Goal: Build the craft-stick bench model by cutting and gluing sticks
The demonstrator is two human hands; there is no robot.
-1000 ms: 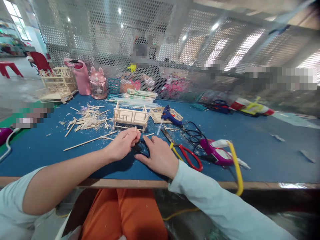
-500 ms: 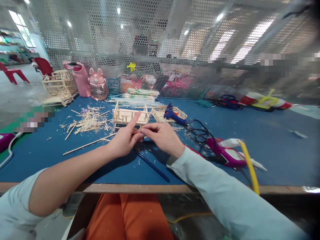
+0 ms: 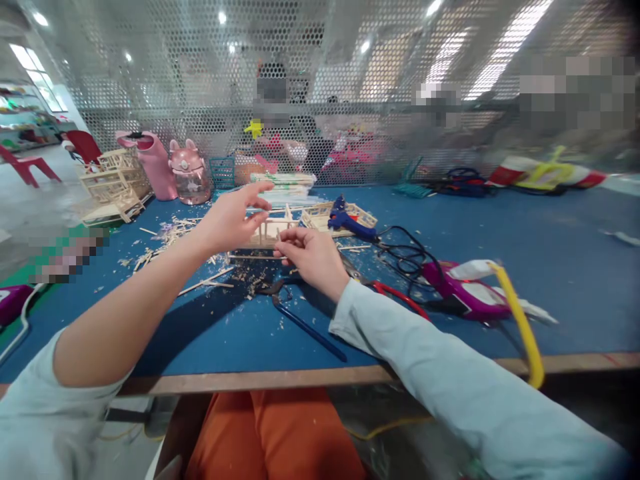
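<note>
A small frame of pale wooden sticks stands on the blue table, partly hidden behind both hands. My left hand is raised over its left side, fingers apart and holding nothing. At the frame's front right, my right hand pinches a short wooden stick between thumb and forefinger. A second wooden piece lies behind to the right, with a blue glue gun resting on it. Pliers with dark blue handles lie in front of my right hand.
Loose sticks and scraps are scattered at left. Farther back stand a stacked wooden model, a pink bottle and a clear pink bottle. Black cable and a purple tool lie at right. A perforated metal screen rises behind.
My left hand has lifted away from my right hand, up and back over the frame, and its fingers have opened. The view has shifted slightly, and the pliers are more exposed.
</note>
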